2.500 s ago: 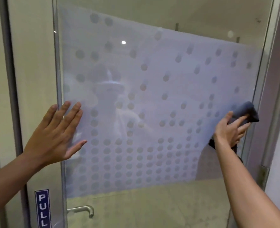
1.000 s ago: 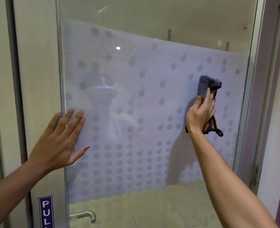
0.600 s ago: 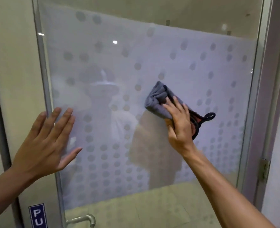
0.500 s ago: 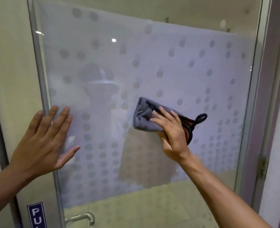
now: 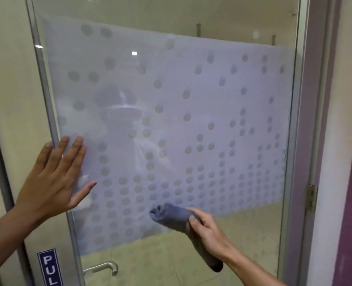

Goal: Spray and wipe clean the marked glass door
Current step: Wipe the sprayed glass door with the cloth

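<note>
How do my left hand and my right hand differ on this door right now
The left hand is open, fingers spread flat near the left edge of the glass door; the right hand is closed around a grey cloth. The left hand holds nothing and sits higher; the right hand presses the cloth at the lower edge of the frosted dotted film. Both are bare and reach toward the same pane.

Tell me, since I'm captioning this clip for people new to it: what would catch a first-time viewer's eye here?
The frosted, dot-patterned film on the glass door fills most of the view. Low at centre, the right hand presses a bunched grey-blue cloth against the film's bottom edge, while the left hand lies flat and open on the door's left edge. A blue PULL sign and a curved metal handle sit at the lower left.
</note>
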Demonstrator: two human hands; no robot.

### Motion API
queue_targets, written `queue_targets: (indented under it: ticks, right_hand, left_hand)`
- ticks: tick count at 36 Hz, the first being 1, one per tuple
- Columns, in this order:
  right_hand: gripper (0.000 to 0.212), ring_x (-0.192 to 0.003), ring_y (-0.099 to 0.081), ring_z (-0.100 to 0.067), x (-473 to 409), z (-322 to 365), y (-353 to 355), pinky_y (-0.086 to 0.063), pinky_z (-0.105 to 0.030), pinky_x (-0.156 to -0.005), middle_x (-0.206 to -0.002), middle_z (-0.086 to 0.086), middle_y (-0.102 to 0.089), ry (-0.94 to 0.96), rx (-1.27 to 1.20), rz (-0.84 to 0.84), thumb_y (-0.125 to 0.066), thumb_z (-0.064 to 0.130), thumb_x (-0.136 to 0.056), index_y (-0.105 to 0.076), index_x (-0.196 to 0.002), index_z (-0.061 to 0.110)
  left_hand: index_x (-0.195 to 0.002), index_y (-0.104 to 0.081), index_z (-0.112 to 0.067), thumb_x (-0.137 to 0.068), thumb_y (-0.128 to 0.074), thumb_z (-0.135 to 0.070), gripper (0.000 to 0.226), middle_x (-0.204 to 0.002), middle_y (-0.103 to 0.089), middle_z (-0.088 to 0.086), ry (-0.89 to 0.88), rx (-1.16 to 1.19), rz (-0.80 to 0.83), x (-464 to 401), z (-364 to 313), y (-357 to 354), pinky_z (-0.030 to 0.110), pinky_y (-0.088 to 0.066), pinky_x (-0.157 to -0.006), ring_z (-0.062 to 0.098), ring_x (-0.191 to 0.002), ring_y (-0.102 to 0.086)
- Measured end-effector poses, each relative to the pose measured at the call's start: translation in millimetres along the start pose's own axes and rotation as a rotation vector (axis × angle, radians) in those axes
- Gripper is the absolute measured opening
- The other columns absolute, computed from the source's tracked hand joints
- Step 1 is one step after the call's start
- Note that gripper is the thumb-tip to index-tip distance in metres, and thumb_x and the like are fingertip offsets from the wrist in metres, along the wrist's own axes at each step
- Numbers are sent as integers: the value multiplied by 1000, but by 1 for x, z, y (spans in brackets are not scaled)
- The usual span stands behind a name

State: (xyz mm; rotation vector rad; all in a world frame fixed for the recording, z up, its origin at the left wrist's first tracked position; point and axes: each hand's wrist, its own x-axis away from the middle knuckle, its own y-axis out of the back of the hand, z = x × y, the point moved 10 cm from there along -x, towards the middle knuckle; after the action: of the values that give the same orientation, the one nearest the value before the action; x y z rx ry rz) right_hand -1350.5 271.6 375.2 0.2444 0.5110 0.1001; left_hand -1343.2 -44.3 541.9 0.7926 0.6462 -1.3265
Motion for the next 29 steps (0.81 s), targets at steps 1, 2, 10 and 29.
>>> queue_targets:
  ticks: [1,2,10,29]
  right_hand:
    - [24,-111,-69,-19,1,-6,13,-53,-30,-93,-118,-4,-76,-111,-153,-79,-51,21,-106,-71,-117,14]
    - [28,-103,-71,-26,3,-13,25,-56,-34,-85,-113,-12,-77,-211,-289,-146,-50,23,-106,-71,-116,7]
    - [43,-94,-73,-40,14,0,93,-60,-54,-81,-113,-25,-72,-286,-903,-364,-53,32,-94,-65,-123,3]
    - [39,-128,-58,-32,-44,76,270,-47,-47,-111,-140,-17,-59,151,-96,-1059,-38,26,-110,-50,-146,13]
  left_hand:
    - [-158,-27,5,-93,-45,-61,95,-169,-22,22,1,3,2,0,0,-1,57,-11,-129,45,-157,-22]
    - [-159,-27,5,-93,-44,-62,95,-170,-22,22,1,7,6,1,1,-2,57,-11,-129,45,-157,-22]
    - [-158,-28,5,-92,-45,-60,94,-169,-24,22,5,42,-25,2,1,-2,58,-11,-129,45,-156,-22]
    - [-159,-29,0,-81,-55,-69,107,-169,-27,19,98,34,109,20,20,-53,64,-15,-125,47,-156,-22]
